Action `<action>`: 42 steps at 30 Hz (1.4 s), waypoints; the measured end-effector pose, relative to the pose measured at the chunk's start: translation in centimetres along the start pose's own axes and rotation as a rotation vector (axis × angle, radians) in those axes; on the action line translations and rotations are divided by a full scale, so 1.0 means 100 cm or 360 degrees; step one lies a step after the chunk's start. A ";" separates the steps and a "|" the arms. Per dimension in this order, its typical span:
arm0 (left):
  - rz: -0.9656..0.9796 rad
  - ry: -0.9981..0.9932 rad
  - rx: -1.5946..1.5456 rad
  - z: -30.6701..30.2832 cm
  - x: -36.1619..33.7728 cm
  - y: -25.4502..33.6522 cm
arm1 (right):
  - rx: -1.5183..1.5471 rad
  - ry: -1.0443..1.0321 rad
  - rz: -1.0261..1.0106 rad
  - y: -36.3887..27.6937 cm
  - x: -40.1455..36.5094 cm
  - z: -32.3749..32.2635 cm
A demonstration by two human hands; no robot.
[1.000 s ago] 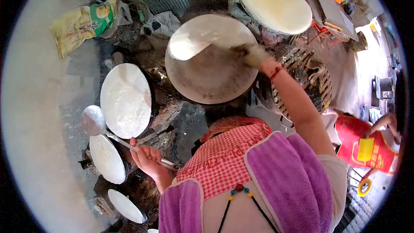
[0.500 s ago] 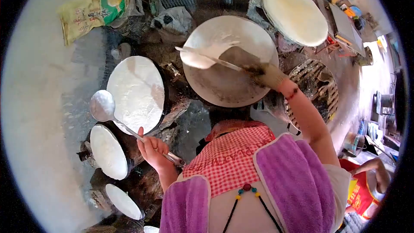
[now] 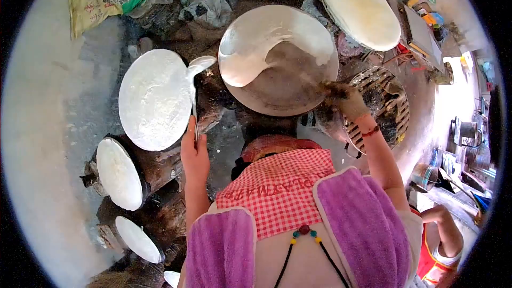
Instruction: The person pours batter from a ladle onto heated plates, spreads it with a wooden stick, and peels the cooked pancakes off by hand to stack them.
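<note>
My left hand (image 3: 195, 152) is closed around the handle of a metal ladle (image 3: 201, 65). The ladle's bowl, coated with white batter, is at the right edge of a round griddle covered in white batter (image 3: 154, 101). My right hand (image 3: 350, 102), in a soiled work glove, is at the lower right rim of a large round pan (image 3: 285, 98). Its fingers look curled, but anything in them is hidden by blur and dark stains. Pale batter (image 3: 245, 56) makes a crescent over the pan's far and left side; the near right part shows bare dark surface.
Further griddles with white rounds (image 3: 120, 173) line the left side. A stack of pale flat rounds (image 3: 362, 13) stands at the back right. A slatted round grate (image 3: 392, 82) lies beside my right hand. A sack (image 3: 106, 2) is at back left; another person's arm (image 3: 445, 229) shows lower right.
The ladle has swung up and right to the griddle's edge. My right hand has moved right, off the pan's middle; the pale stick it held is no longer visible. Batter covers more of the far side.
</note>
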State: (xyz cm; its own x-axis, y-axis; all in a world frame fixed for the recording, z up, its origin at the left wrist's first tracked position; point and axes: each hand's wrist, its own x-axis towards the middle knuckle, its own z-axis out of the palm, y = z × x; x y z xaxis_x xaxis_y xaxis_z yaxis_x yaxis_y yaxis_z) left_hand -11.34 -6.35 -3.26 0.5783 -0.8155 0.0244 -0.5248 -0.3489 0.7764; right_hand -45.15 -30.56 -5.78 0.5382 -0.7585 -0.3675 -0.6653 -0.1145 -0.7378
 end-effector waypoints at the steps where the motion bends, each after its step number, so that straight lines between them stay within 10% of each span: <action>1: -0.0013 -0.0004 0.0011 0.005 -0.002 0.000 | 0.0193 0.0130 0.0006 0.023 0.002 0.002; 5: -0.0092 -0.0150 0.0196 0.023 0.000 0.016 | 0.0646 0.0202 -0.0065 0.022 0.044 0.013; 8: 0.0122 -0.0052 0.0476 0.038 -0.017 0.010 | -0.0111 0.0158 -0.0475 -0.005 0.036 0.037; 12: 0.0101 -0.0253 0.0339 0.027 -0.061 0.001 | -0.0154 -0.0306 0.0162 -0.038 -0.031 0.025; 17: 0.0135 -0.0634 0.0200 0.015 -0.082 0.003 | -0.0194 0.0157 -0.0105 0.100 -0.125 0.099; 20: 0.0443 -0.0838 0.0072 0.035 -0.055 -0.015 | 0.0367 0.0403 0.0543 0.169 -0.158 0.191; 22: 0.0486 -0.0856 -0.0241 0.061 -0.028 -0.029 | 0.0422 0.0683 0.1105 0.070 -0.139 0.203; 23: 0.0416 -0.0868 -0.0510 0.060 -0.020 -0.029 | 0.1288 0.1016 0.0793 0.066 -0.122 0.223; 25: 0.0059 -0.0996 -0.0665 0.022 -0.021 -0.005 | 0.1390 0.1080 0.0606 0.056 -0.075 0.237; 27: -0.0243 -0.0911 -0.1619 -0.021 -0.030 -0.001 | 0.1534 0.0769 0.0445 -0.023 -0.040 0.230; 30: -0.0396 -0.0356 -0.1576 -0.054 -0.033 -0.019 | 0.1710 0.0445 0.0242 -0.084 0.018 0.268; 40: -0.0808 0.0322 -0.1764 -0.138 -0.106 -0.128 | 0.1571 0.0743 0.0922 -0.051 -0.090 0.255; 42: -0.0803 0.0354 -0.1818 -0.147 -0.116 -0.144 | 0.2069 0.0593 0.0537 0.004 -0.097 0.235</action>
State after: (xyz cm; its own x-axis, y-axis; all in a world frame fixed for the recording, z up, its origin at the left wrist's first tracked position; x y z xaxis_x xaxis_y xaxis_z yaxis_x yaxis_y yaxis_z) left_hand -1.31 14.87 -5.46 0.7063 -0.5751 -0.4128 0.5556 0.0890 0.8267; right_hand -38.51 -8.13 -15.85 0.1453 -0.7774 -0.6119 0.3290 0.6213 -0.7112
